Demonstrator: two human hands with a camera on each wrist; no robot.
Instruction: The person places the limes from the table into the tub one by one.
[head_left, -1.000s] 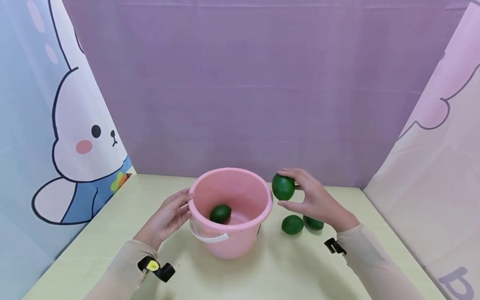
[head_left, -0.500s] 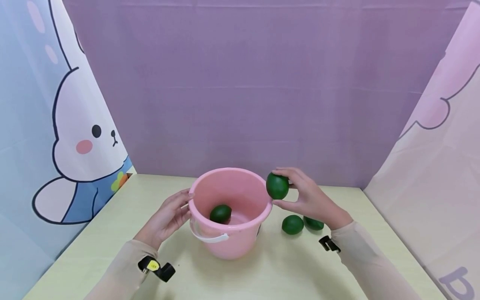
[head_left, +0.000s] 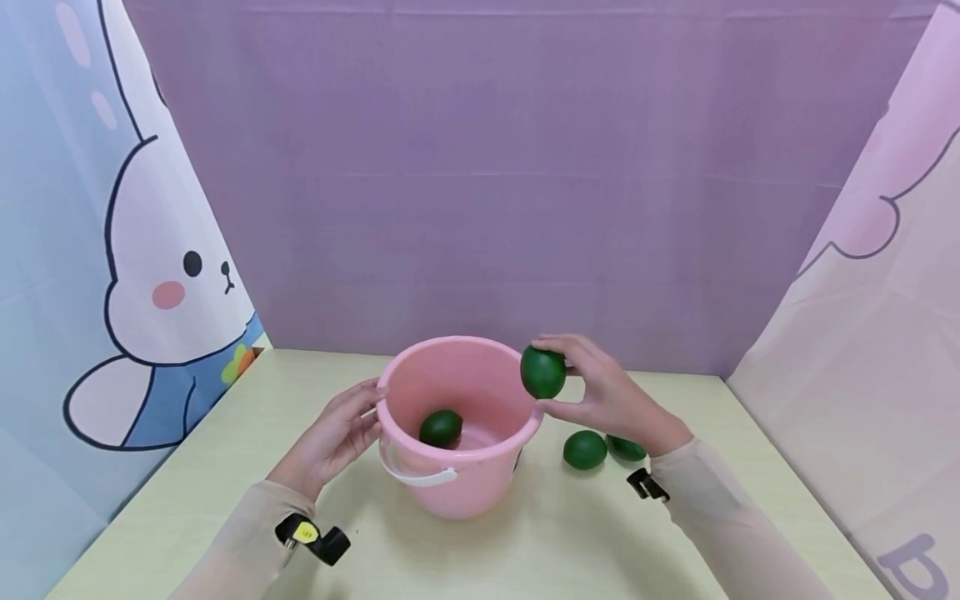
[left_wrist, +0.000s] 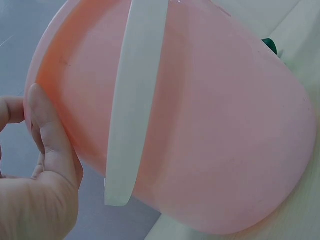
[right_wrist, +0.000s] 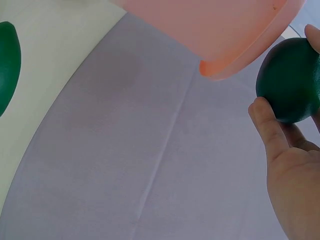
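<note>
A pink bucket with a white handle stands upright on the table. My left hand holds its left rim, the thumb lying against the outer wall below the lip. One dark green oval fruit lies inside on the bucket's floor. Between thumb and fingers, my right hand grips another such fruit, the held green fruit, at the bucket's right rim. In the right wrist view the held green fruit appears beside the bucket's lip.
Two more green fruits, a nearer one and one partly hidden by the right forearm, lie on the pale table right of the bucket. A purple cloth closes off the back; printed curtains hang at both sides.
My right hand has moved left with the green fruit, from beside the bucket to its right rim. The left hand and the bucket have stayed in place.
</note>
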